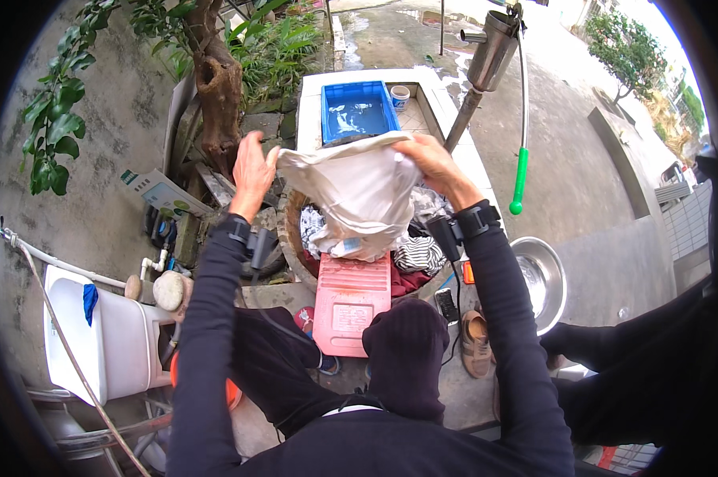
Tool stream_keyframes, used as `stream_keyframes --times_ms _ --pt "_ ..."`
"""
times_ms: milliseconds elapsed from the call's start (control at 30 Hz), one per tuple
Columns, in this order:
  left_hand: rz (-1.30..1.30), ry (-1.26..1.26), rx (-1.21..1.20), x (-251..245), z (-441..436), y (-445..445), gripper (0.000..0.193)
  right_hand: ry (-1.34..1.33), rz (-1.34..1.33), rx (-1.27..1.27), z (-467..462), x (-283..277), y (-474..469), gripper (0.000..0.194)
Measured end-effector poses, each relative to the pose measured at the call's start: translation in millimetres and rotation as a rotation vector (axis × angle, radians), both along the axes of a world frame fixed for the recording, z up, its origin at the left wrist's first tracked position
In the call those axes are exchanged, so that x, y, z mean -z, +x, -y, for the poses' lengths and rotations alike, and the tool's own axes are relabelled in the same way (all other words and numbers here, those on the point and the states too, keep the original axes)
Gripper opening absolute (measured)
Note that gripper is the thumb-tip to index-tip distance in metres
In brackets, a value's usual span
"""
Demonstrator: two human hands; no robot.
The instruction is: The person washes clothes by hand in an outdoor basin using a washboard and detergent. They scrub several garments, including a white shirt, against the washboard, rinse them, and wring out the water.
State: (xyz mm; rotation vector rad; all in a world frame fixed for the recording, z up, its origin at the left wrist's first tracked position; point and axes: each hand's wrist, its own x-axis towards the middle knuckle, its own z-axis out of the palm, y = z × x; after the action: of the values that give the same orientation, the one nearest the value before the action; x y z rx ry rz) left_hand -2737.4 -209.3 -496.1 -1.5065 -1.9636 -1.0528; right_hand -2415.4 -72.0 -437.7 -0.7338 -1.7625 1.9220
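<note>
My right hand (435,162) grips the upper right corner of a wet white garment (359,185), which hangs over a round basin (291,229). My left hand (255,173) is raised beside the garment's upper left corner, slightly blurred; whether its fingers hold the cloth cannot be told. The garment's lower end rests on the top of a pink plastic washboard (353,310) that leans out over the basin's near rim. Around it in the basin lie a striped black-and-white cloth (419,255), dark red cloth (403,282) and a patterned cloth (312,223).
Beyond the basin a blue plastic crate (359,113) of water and a small cup (400,97) stand by a hand pump (493,53) with a green handle (518,182). At right are a metal bowl (540,286), phone (447,305), shoe (476,343) and another person's dark-clothed leg (621,369).
</note>
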Motion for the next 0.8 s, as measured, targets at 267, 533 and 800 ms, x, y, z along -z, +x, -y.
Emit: stream_keyframes --times_ms 267,533,800 --pt "1.805 -0.277 0.189 227 47 125 0.051 0.165 0.149 -0.071 44 18 -20 0.034" --pt "1.943 -0.519 0.452 172 28 149 0.082 -0.005 0.047 -0.221 49 -13 20 0.030" --pt "1.262 -1.285 0.562 128 35 134 0.038 0.105 0.034 -0.332 65 -48 5 0.032"
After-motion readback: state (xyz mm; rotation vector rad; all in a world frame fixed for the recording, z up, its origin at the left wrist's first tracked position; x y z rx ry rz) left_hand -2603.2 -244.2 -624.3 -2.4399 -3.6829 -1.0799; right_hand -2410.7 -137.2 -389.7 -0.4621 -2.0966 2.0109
